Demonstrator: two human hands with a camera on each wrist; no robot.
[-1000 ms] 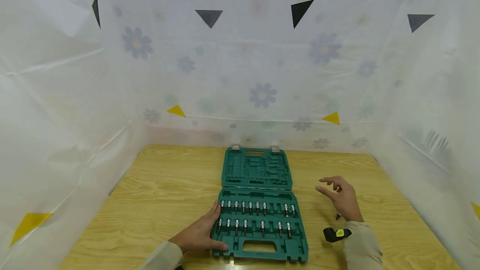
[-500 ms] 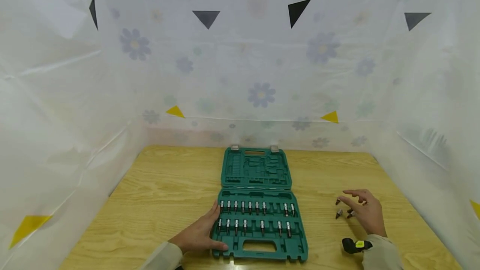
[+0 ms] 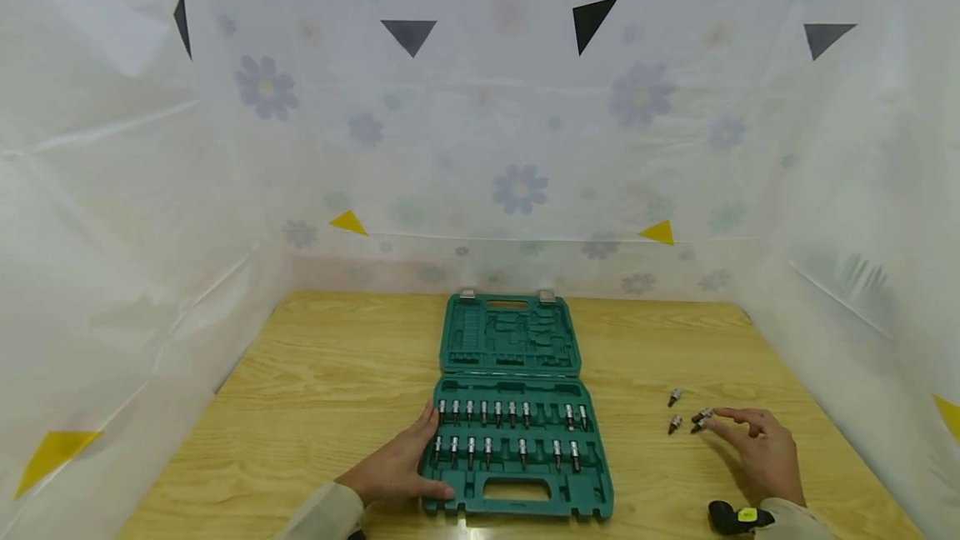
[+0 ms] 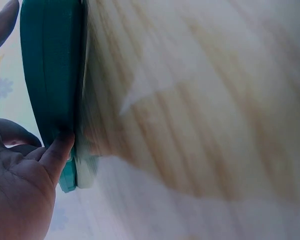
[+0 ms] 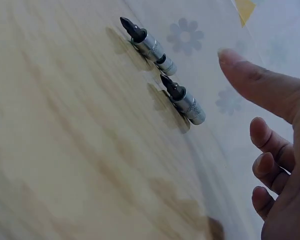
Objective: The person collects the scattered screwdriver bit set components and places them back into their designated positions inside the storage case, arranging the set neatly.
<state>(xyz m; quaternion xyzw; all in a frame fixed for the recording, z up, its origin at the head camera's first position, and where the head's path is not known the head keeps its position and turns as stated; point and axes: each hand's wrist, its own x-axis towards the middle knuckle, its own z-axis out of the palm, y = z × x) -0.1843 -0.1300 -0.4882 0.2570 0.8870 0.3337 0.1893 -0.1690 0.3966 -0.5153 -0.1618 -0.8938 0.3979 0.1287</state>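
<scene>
A green bit case [image 3: 585,486] lies unfolded on the wooden table, several silver socket bits [image 3: 498,415] standing in two rows in its near half. My left hand [image 3: 397,465] holds the case's near left corner, thumb over the front edge and fingers along the side. Loose socket bits [image 3: 675,423] with dark tips lie to the right of the case. My right hand [image 3: 765,452] reaches in from the right, with thumb and index fingertip right at the nearest pair of bits [image 3: 701,418]. From the right wrist view, two bits [image 5: 187,105] stand out beyond the hand, which grips nothing.
The case's lid [image 3: 510,336] lies back flat, its moulded slots bare. Some slots in both rows of the near half hold no bit. Translucent floral sheets [image 3: 525,148] surround the table [image 3: 337,365] at the back and sides.
My right hand has moved right and toward me, from beside the case to the loose bits, uncovering several of them. The left hand keeps its place on the case.
</scene>
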